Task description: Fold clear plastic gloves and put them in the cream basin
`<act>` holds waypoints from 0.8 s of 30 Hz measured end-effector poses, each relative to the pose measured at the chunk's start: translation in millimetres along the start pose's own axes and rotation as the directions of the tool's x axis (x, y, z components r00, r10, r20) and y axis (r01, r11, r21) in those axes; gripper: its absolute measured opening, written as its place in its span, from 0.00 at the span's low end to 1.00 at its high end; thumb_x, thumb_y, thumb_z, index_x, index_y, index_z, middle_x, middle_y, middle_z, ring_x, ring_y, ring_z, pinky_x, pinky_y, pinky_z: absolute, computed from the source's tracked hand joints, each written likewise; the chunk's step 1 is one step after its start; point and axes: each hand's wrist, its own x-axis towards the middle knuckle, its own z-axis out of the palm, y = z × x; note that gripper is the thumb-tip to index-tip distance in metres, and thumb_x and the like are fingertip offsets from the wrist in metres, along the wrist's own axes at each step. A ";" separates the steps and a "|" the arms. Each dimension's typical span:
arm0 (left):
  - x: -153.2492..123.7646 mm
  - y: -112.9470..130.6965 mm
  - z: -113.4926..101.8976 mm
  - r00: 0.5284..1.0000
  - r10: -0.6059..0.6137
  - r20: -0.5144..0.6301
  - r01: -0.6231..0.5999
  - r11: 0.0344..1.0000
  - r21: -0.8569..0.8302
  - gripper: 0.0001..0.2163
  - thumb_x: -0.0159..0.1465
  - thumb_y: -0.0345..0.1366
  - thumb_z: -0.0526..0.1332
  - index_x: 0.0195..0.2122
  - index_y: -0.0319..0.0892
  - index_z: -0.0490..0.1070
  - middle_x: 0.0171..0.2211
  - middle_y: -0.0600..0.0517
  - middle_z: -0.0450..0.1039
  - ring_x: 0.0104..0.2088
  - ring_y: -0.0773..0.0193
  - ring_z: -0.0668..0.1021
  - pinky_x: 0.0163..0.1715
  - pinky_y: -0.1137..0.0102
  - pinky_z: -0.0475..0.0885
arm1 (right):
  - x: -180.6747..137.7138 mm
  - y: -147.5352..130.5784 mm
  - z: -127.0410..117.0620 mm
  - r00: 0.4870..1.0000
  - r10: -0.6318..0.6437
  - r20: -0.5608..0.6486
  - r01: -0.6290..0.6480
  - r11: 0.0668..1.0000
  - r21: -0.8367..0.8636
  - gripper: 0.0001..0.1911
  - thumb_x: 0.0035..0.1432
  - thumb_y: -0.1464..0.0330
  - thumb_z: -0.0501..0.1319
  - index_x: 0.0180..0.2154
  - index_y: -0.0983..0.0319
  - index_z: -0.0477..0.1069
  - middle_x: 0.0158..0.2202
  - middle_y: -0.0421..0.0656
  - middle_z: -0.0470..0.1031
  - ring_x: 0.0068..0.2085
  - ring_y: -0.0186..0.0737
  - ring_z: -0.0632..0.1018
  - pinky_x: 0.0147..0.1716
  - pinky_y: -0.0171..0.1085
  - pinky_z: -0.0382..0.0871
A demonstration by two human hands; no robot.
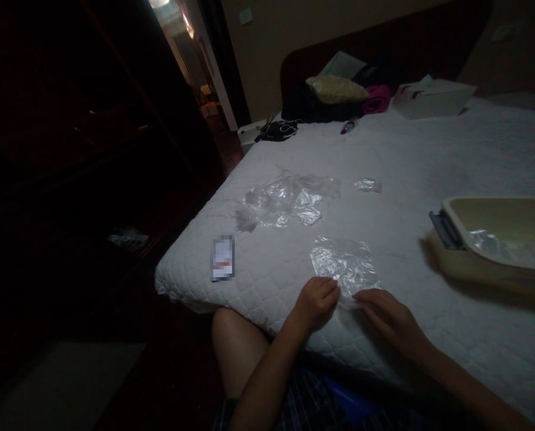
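Observation:
A clear plastic bag (346,260) lies spread on the white quilted bed cover, wrinkled and shiny. My left hand (318,301) is at its near left edge, fingers curled closed on the plastic. On the near right side, my right hand (391,317) has its longer fingers fairly straight, with the fingertips pinching the bag's near edge. Between the two hands a short stretch of the edge shows. Farther off lies a crumpled heap of clear plastic bags (283,200), and to its right a small folded plastic bag (367,185).
A cream plastic bin (456,257) with a grey handle and clear plastic inside stands at the right. A phone (222,258) with a blurred screen lies near the bed's left edge. A white box (433,99), a pillow (337,88) and dark cloth are by the headboard.

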 end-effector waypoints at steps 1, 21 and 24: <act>0.4 0.2 -0.4 1.000 0.003 0.000 -0.003 1.000 0.006 0.09 0.63 0.29 0.52 0.40 0.40 0.70 0.41 0.46 0.75 0.45 0.59 0.75 0.43 0.62 0.73 | 2.7 0.7 -0.9 0.999 0.053 -0.008 -0.053 0.998 0.019 0.08 0.58 0.66 0.55 0.38 0.58 0.71 0.34 0.44 0.77 0.36 0.40 0.78 0.36 0.40 0.73; 1.9 -1.0 1.3 0.995 0.096 0.030 -0.099 0.984 0.145 0.07 0.64 0.30 0.53 0.34 0.37 0.71 0.35 0.47 0.74 0.40 0.63 0.75 0.40 0.66 0.73 | 43.3 32.9 18.2 0.964 0.196 0.182 -0.143 0.953 -0.268 0.09 0.58 0.66 0.53 0.32 0.62 0.70 0.29 0.44 0.75 0.32 0.40 0.75 0.34 0.38 0.63; 2.6 -0.5 0.3 0.996 0.090 0.010 -0.091 0.986 0.142 0.07 0.64 0.29 0.54 0.35 0.36 0.71 0.35 0.47 0.74 0.39 0.63 0.75 0.39 0.67 0.72 | 43.6 39.6 22.7 0.979 0.118 0.167 -0.059 0.946 -0.320 0.10 0.59 0.66 0.53 0.34 0.62 0.71 0.31 0.45 0.76 0.34 0.41 0.74 0.36 0.39 0.62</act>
